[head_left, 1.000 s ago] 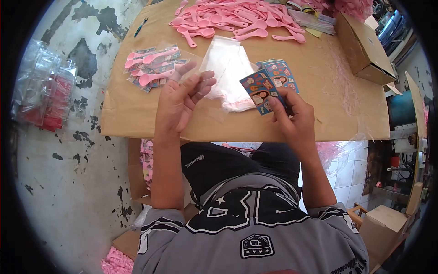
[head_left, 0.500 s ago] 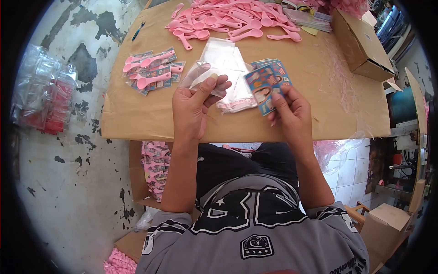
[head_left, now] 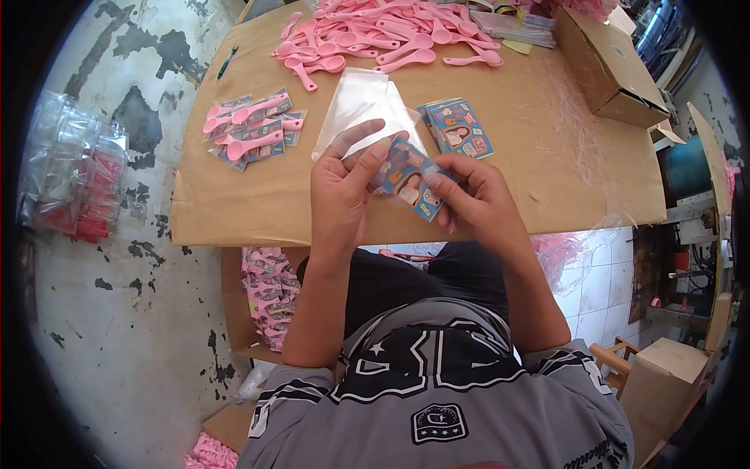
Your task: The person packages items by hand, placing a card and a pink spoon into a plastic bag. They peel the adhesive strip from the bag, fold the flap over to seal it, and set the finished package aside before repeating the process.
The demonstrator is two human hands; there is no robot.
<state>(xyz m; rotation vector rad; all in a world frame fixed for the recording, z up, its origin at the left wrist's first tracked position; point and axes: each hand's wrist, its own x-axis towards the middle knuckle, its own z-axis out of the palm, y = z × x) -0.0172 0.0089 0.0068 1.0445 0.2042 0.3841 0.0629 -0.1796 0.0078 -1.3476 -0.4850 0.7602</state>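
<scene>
A blue printed card (head_left: pixel 412 187) slants between my two hands above the front part of the table. My left hand (head_left: pixel 342 187) pinches a small clear plastic bag at the card's upper left end, thumb against the fingers; the bag's film overlaps the card there. On the card's right edge, my right hand (head_left: pixel 476 195) grips with thumb and fingers. Just beyond lies a stack of clear plastic bags (head_left: pixel 363 94). To its right rests a pile of similar blue cards (head_left: pixel 465 133).
Pink measuring spoons (head_left: pixel 391 35) are heaped at the back. Several bagged spoons with cards (head_left: pixel 254 129) lie at the left, near a pen (head_left: pixel 227 62). A cardboard box (head_left: pixel 609 66) stands at the back right. Another box with packed pink spoons (head_left: pixel 269 297) sits below the table's left side.
My right hand has brought the card left and down to the bag in my left hand. The card pile and bag stack are now more exposed.
</scene>
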